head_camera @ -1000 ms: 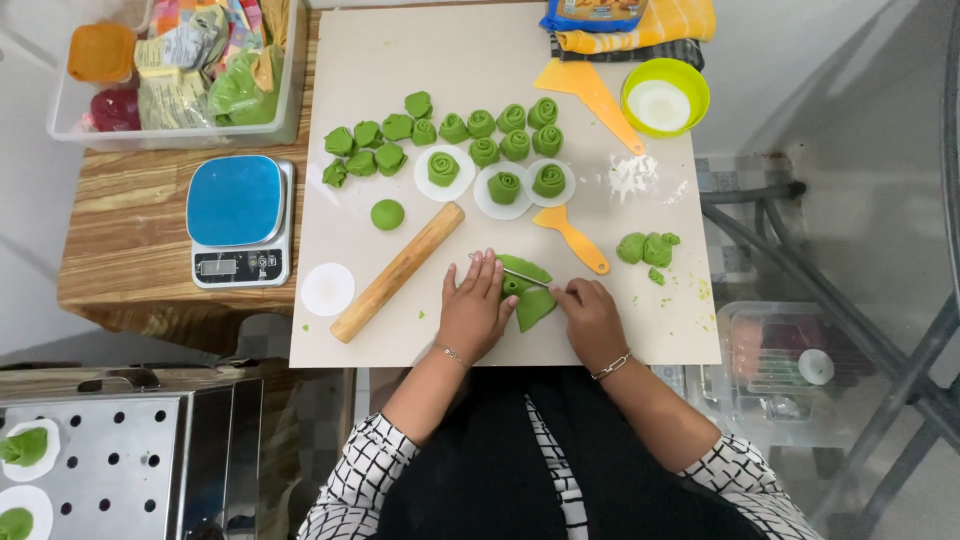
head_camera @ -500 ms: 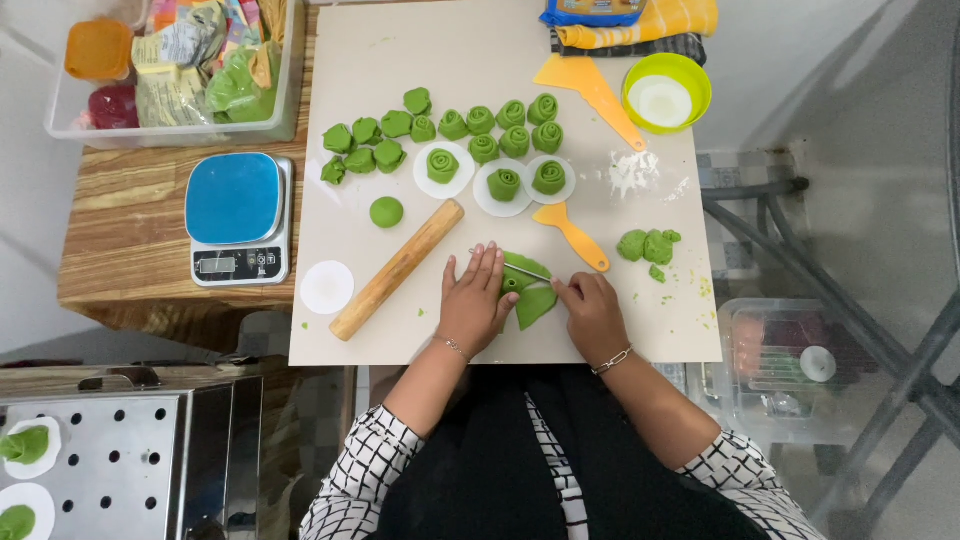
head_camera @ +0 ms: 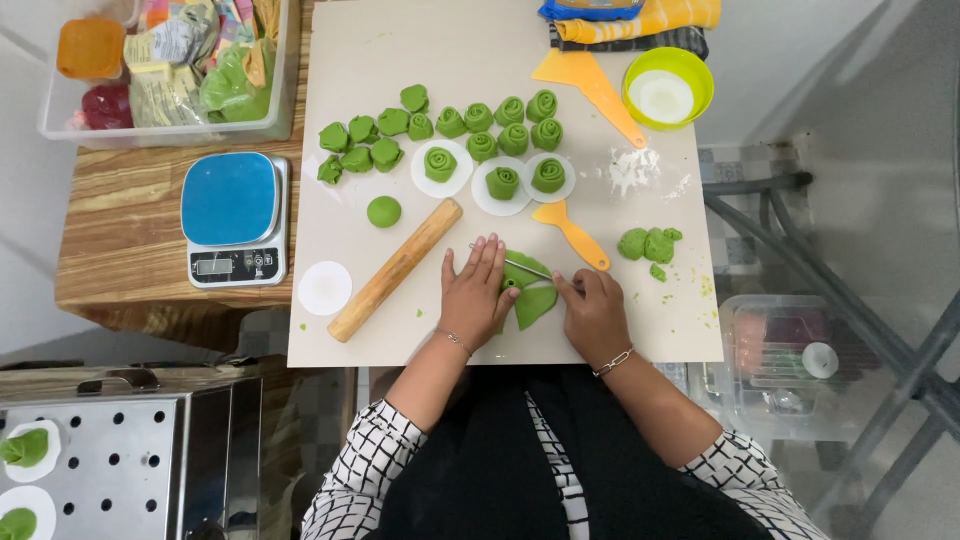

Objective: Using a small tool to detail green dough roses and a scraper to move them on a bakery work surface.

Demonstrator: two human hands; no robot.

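The flat green dough (head_camera: 535,300) lies on the near edge of the beige mat (head_camera: 380,60), between the two hands and partly under them. The left hand (head_camera: 477,295) rests open and flat on the dough's left part, fingers spread and pointing far. The right hand (head_camera: 592,312) sits just right of the dough, fingers curled; it seems to pinch the end of a thin metal stick (head_camera: 525,266) that crosses the dough's far edge, though the grip itself is hard to make out.

The work looks well along. A cluster of rolled green rosettes (head_camera: 500,118) and folded pieces (head_camera: 365,145) fills the far part of the mat, three of them on white paper discs (head_camera: 502,190). Left to shape, by the look of it: the piece in hand, a dough ball (head_camera: 384,211) beside the rolling pin (head_camera: 395,270), and scraps (head_camera: 648,244) to the right. An orange scraper (head_camera: 572,234) lies just beyond the right hand.
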